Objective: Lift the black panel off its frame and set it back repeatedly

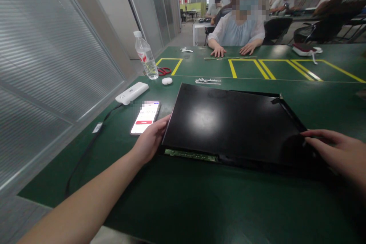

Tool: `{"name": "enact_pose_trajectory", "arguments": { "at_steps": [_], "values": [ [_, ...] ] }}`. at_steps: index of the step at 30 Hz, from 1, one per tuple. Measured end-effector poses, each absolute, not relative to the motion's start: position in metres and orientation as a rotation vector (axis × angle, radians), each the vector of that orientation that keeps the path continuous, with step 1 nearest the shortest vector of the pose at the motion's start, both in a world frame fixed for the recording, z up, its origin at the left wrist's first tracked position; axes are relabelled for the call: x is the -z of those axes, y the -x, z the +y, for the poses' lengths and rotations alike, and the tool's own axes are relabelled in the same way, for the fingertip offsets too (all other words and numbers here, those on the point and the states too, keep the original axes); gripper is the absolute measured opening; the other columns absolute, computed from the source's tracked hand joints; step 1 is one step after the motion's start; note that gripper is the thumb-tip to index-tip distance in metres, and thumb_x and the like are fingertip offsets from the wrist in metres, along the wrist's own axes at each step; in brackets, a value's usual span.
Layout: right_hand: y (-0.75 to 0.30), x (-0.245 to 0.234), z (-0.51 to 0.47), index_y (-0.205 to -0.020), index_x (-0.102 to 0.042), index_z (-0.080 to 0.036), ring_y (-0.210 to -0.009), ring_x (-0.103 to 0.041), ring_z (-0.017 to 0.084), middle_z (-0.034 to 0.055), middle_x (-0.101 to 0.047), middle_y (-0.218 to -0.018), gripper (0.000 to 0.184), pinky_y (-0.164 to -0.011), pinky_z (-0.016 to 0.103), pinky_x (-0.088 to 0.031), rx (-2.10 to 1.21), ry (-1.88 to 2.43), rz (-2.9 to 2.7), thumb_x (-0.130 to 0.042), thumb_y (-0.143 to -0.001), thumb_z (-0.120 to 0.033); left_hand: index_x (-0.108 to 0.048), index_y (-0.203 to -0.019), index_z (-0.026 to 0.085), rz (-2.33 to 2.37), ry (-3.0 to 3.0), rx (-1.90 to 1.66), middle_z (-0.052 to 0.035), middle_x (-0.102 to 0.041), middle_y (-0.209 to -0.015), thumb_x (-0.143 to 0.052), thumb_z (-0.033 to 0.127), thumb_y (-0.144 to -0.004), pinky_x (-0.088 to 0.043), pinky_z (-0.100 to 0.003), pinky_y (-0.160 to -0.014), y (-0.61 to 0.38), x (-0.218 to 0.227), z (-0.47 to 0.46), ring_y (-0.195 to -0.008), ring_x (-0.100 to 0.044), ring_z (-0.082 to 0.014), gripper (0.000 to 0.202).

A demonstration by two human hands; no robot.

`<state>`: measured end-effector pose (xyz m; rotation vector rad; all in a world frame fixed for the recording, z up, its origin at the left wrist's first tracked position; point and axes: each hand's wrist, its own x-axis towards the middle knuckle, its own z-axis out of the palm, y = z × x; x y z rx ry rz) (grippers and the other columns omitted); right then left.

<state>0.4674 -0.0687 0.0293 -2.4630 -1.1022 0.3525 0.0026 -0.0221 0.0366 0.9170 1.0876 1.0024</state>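
A flat, glossy black display panel (243,122) lies over the table in front of me. Along its near edge shows a strip of green circuit board (191,155). A thin black frame (293,112) sticks out past the panel at its far and right edges. My left hand (151,139) grips the panel's left edge, its fingers partly hidden behind it. At the right edge, my right hand (333,146) pinches with thumb and finger; whether it has only the panel or the frame as well, I cannot tell.
Left of the panel lie a phone (145,118), a white power bank (132,93) with a black cable, and a small white case (167,81). Behind stand a water bottle (147,59) and red scissors (164,71). White strips (208,81) lie beyond the panel. A person (237,26) sits opposite, hands on the table.
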Motion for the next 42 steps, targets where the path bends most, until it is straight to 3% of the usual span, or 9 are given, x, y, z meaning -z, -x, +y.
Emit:
{"name": "enact_pose_trajectory", "arguments": {
  "at_steps": [3,7,14,21,29,36,42],
  "values": [
    [-0.469,-0.027,-0.068,-0.076,-0.072,-0.032,-0.066,-0.060,0.030,0.0067,-0.070,-0.076,0.040,-0.066,0.046,-0.047,-0.309,2.443,-1.132,-0.057,-0.049,-0.058,-0.077,-0.138,0.021,1.057,-1.018,-0.989,-0.0087,-0.078,-0.139,-0.082,0.043,-0.085,-0.056,-0.049,-0.110,0.001,-0.031,-0.023,-0.135,-0.066,-0.0400,0.057],
    [-0.471,-0.023,-0.066,-0.080,-0.075,-0.031,-0.067,-0.061,0.030,0.0080,-0.071,-0.083,0.048,-0.067,0.047,-0.048,-0.324,2.468,-1.119,-0.056,-0.047,-0.060,-0.072,-0.144,0.027,1.037,-1.117,-0.966,-0.0079,-0.074,-0.145,-0.094,0.035,-0.075,-0.055,-0.049,-0.112,0.005,-0.026,-0.025,-0.137,-0.065,-0.0401,0.073],
    [-0.477,-0.014,-0.065,-0.083,-0.078,-0.031,-0.069,-0.063,0.030,0.0095,-0.074,-0.094,0.053,-0.066,0.049,-0.049,-0.351,2.457,-1.139,-0.058,-0.045,-0.063,-0.072,-0.145,0.030,1.028,-1.128,-0.936,-0.0068,-0.073,-0.146,-0.094,0.032,-0.078,-0.059,-0.047,-0.108,0.007,-0.026,-0.024,-0.136,-0.066,-0.0390,0.070],
    [-0.488,-0.004,-0.064,-0.085,-0.079,-0.032,-0.074,-0.063,0.029,0.0073,-0.074,-0.100,0.052,-0.080,0.050,-0.051,-0.282,2.419,-1.223,-0.057,-0.049,-0.063,-0.072,-0.144,0.028,1.038,-1.139,-0.929,-0.0075,-0.075,-0.143,-0.094,0.033,-0.077,-0.058,-0.048,-0.110,0.007,-0.026,-0.024,-0.135,-0.067,-0.0397,0.071],
    [-0.487,-0.005,-0.065,-0.087,-0.080,-0.032,-0.072,-0.065,0.029,0.0082,-0.075,-0.102,0.055,-0.070,0.048,-0.052,-0.326,2.443,-1.180,-0.058,-0.048,-0.064,-0.071,-0.146,0.027,1.045,-1.150,-0.886,-0.0092,-0.076,-0.142,-0.094,0.033,-0.077,-0.059,-0.048,-0.109,0.008,-0.029,-0.023,-0.133,-0.068,-0.0393,0.072],
    [-0.490,-0.002,-0.066,-0.084,-0.080,-0.031,-0.067,-0.063,0.026,0.0064,-0.077,-0.099,0.046,-0.073,0.047,-0.053,-0.243,2.385,-1.255,-0.060,-0.055,-0.061,-0.072,-0.144,0.026,1.037,-1.159,-0.886,-0.0106,-0.077,-0.139,-0.094,0.033,-0.078,-0.058,-0.052,-0.110,0.007,-0.032,-0.024,-0.132,-0.069,-0.0406,0.069],
    [-0.486,-0.006,-0.066,-0.084,-0.080,-0.030,-0.070,-0.064,0.028,0.0072,-0.075,-0.098,0.049,-0.078,0.049,-0.053,-0.264,2.414,-1.228,-0.059,-0.051,-0.061,-0.075,-0.140,0.027,1.046,-1.201,-0.864,-0.0108,-0.077,-0.139,-0.093,0.035,-0.079,-0.058,-0.053,-0.109,0.008,-0.033,-0.024,-0.133,-0.069,-0.0416,0.065]
  ]
}}
